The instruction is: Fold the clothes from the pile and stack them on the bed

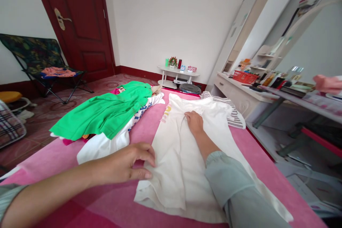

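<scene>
Read the view as a clock dial with its hub at the middle. One white garment [165,146] lies spread on the pink cover [262,151], reaching from the hub down across five and six o'clock, with one print of yellow and pink near its upper left edge. One green garment [107,107] lies towards nine o'clock, on top of a pile; how many pieces are beneath it I cannot tell, though one white cloth with blue lettering [140,114] shows at its side. One striped cloth [236,119] lies between three and four o'clock, partly under the white garment.

Two bare hands are at work, each with a grey-green sleeve on its arm. The left hand [136,162], at seven o'clock, is half open, thumb and forefinger curved with a clear gap between them; their tips are at the white garment's left edge, and whether they press on it I cannot tell. The right hand [195,123], at four o'clock, rests on the white garment with its fingers bent and close together. A crease runs down from its fingertips; whether they pinch the cloth I cannot tell.

Farther off stand one small white table [176,71] at twelve o'clock, bearing five small objects, one dark red door [77,17] at ten, and one folding chair [34,51] between nine and ten. One red basket [244,77] sits between two and three o'clock.
</scene>
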`<state>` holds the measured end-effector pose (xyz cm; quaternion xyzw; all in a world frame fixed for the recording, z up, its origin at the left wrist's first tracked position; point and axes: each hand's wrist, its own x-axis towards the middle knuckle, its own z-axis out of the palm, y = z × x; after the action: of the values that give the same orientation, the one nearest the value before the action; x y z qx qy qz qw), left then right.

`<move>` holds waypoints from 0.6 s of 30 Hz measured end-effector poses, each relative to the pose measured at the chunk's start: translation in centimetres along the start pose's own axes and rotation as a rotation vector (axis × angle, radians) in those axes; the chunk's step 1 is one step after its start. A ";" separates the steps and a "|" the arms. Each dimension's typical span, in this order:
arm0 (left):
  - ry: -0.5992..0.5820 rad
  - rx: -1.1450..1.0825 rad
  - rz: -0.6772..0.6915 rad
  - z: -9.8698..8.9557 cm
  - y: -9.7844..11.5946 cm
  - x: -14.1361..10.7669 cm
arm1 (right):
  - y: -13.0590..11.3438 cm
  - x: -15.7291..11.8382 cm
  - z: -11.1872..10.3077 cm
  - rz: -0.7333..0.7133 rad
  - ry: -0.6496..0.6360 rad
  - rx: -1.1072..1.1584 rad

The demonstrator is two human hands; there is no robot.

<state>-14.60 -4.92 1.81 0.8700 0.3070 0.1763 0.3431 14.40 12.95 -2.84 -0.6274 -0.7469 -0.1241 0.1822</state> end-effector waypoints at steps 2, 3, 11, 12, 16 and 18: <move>-0.034 -0.019 0.030 0.0 0.8 -0.6 | 0.1 -0.1 0.0 -0.062 0.021 0.060; -0.048 -0.018 0.037 0.0 1.1 -0.8 | 0.0 -0.1 0.0 -0.106 0.025 0.088; -0.040 0.058 0.033 0.8 1.4 -1.6 | -0.4 -0.1 -0.1 -0.110 0.020 0.163; -0.050 0.056 0.031 1.0 1.6 -1.6 | -0.3 -0.1 -0.2 -0.075 0.029 0.164; -0.140 0.040 0.031 1.1 2.9 -1.8 | -0.1 0.0 0.0 0.006 0.064 0.188; -0.172 0.046 -0.002 1.0 3.6 -1.7 | 0.0 0.0 0.1 0.015 0.060 0.186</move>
<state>-13.90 -8.62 3.44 0.8893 0.2811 0.0938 0.3482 14.34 13.02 -2.93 -0.6095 -0.7446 -0.0715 0.2626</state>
